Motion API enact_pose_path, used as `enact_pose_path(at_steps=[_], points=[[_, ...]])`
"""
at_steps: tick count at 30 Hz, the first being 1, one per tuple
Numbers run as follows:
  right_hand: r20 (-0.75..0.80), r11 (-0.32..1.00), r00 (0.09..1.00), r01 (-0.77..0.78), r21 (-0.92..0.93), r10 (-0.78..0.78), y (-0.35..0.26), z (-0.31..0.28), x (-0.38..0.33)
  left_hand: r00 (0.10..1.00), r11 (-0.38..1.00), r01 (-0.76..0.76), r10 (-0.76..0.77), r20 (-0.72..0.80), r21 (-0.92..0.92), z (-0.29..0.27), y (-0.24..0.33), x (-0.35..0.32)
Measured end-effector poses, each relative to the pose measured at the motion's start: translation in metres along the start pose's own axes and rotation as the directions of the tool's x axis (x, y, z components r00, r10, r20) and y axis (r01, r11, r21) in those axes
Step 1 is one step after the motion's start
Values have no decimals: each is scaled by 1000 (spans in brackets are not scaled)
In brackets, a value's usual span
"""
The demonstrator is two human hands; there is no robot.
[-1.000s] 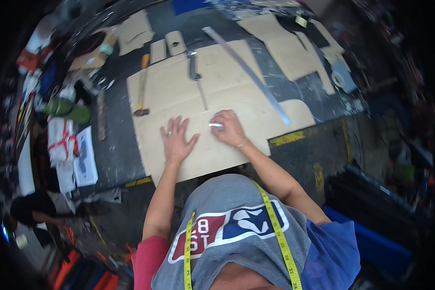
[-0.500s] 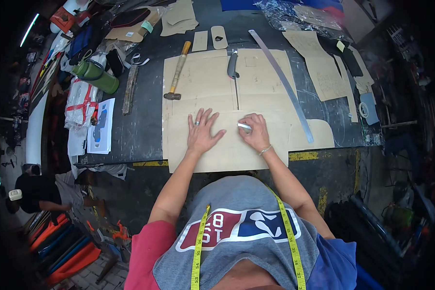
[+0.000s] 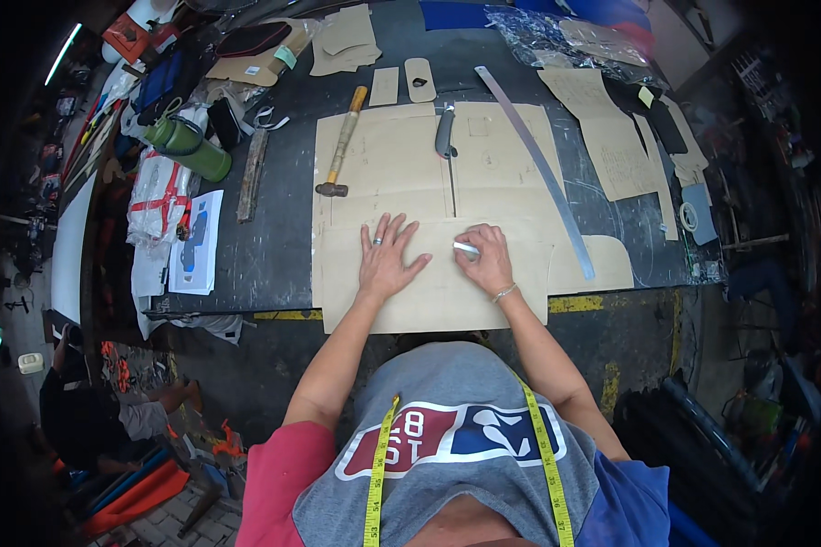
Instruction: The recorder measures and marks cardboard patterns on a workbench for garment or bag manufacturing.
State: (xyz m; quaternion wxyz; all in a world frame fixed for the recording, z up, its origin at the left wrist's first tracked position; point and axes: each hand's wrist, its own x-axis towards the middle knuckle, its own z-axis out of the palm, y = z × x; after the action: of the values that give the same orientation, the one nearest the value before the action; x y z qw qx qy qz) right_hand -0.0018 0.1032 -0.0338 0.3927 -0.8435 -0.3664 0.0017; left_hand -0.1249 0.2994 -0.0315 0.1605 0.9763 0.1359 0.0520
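Observation:
A sheet of brown card lies at the table's front edge and overhangs it a little. My left hand rests flat on it, fingers spread, a ring on one finger. In my right hand is a short white stick, perhaps chalk or a marker; its exact kind is unclear. That hand is low over the card, to the right of the left one. Beyond the hands, a larger brown sheet carries a hammer, a grey-handled cutter and a long metal ruler.
To the left stand a green bottle, a plastic-wrapped bundle and a printed sheet. Cut card patterns and a tape roll lie at the right. A yellow tape measure hangs from my neck. Another person is at lower left.
The view has shifted slightly, so the table appears a little lower. Both hands stay in nearly the same place on the card. The person at lower left has bent or moved lower.

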Motion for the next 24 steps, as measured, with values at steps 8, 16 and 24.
enact_pose_path(at_steps=[8, 16, 24], points=[[44, 996, 999, -3, -90, 7, -9, 0, 5, 999, 999, -41, 41, 5, 23, -1, -3, 2], [49, 990, 998, -33, -136, 40, -5, 0, 3, 998, 997, 22, -17, -61, 70, -25, -25, 34], [82, 986, 995, -40, -164, 54, -9, 1, 4, 951, 974, 210, -182, -251, 86, -28, -117, 98]])
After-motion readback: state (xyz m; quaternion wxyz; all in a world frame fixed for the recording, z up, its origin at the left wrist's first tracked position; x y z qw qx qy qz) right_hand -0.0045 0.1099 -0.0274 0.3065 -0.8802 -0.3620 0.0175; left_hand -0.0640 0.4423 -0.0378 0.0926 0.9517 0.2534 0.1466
